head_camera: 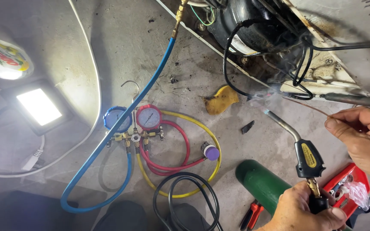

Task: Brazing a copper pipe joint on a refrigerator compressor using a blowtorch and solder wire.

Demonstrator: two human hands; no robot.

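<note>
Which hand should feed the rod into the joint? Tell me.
Probably the right hand: it already pinches the thin rod, whose tip points toward the smoking pipe joint. The left hand is busy gripping the torch.

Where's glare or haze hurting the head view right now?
Head view: the work lamp blows out white at left and washes the floor around it; smoke hazes the torch tip near the compressor; both hands stay sharp and evenly lit.
</note>
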